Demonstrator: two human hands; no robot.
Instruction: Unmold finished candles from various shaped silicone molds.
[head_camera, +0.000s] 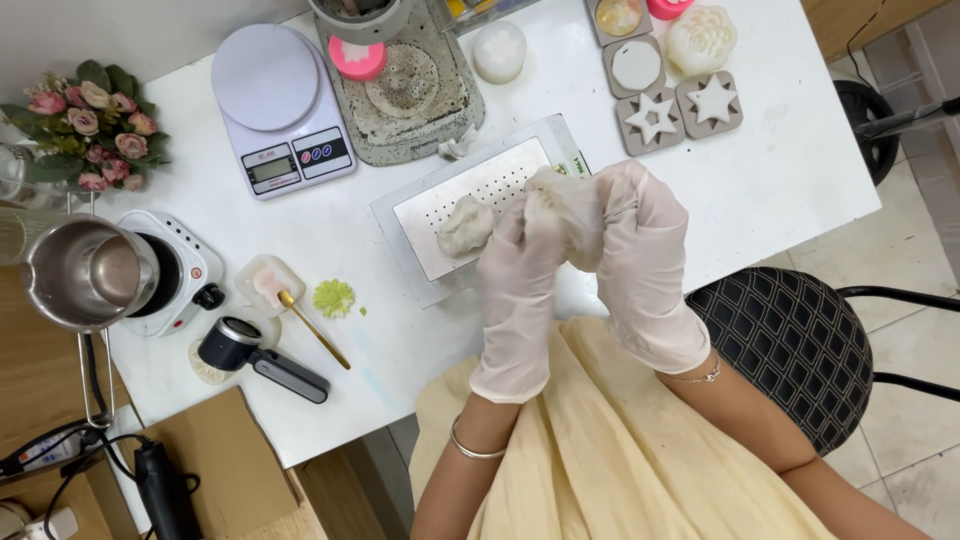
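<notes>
A crumpled whitish wad (563, 205), thin and wrinkled like a tissue or film, is held just right of the frame's centre, pinched between two gloved hands. The left hand (520, 290) is closed on its lower left side, and the right hand (640, 250) is clamped on its right side, a stretched strand being drawn between the fingers. Both hands are raised above the near edge of a white tabletop (790, 180).

Just left of the wad, a second pale lump (465, 226) lies on a perforated metal plate (480, 185), apart from the hands. Above the plate, a stained grey tray (445, 110) is seen, with a pink round piece (357, 58) at its upper left. A white digital scale (280, 105) stands at the upper left, and star-shaped grey moulds (680, 112) sit at the upper right. At the left, a steel pitcher (88, 272) rests on a small hot plate (170, 272). A gold spoon (312, 326) and a green flower shape (333, 297) lie nearby.
</notes>
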